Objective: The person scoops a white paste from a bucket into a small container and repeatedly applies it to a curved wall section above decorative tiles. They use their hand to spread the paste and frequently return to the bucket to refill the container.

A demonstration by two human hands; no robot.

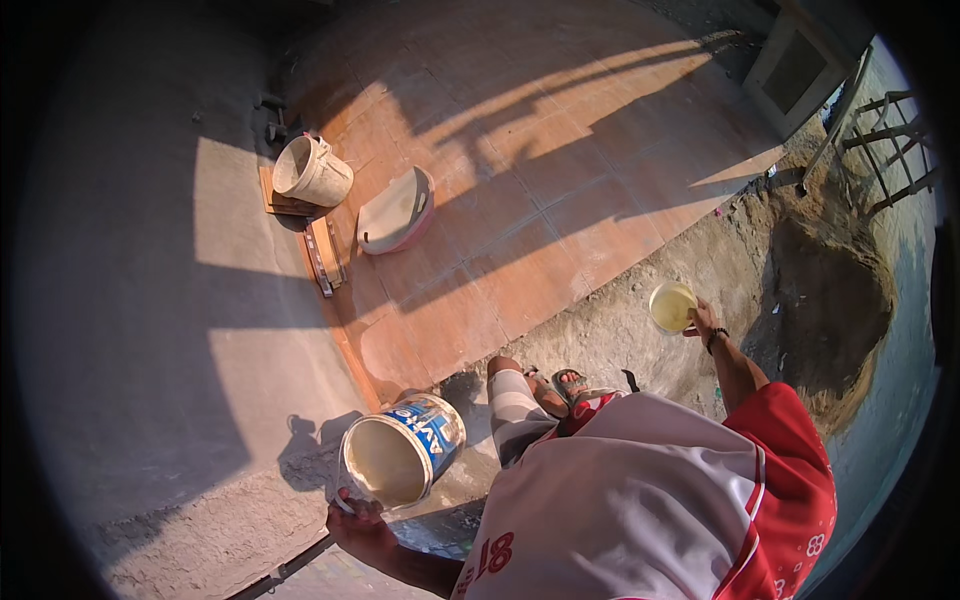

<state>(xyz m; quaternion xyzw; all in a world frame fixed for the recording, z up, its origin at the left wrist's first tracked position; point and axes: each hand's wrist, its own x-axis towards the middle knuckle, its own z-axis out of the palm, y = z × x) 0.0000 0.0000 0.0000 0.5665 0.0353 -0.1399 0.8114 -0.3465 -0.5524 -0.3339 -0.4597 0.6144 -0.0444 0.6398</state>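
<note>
My left hand (355,520) grips the wire handle of a white bucket (440,430) with a blue printed label, at the lower middle. The bucket is tilted, and a pale creamy coating shows inside it. My right hand (700,318), at the right, holds a small pale tub (662,305) of yellowish liquid by its rim, out over the rough ground. My sandalled feet are below, between the two containers.
A dirty bucket (312,172) sits on planks by the plastered wall (130,300). A pink-rimmed tub (395,210) lies on the terracotta tiles (540,160). Rough ground edges the tiles, with a dark rocky hollow (820,290), a wooden ladder-like frame (885,150) and water at the right.
</note>
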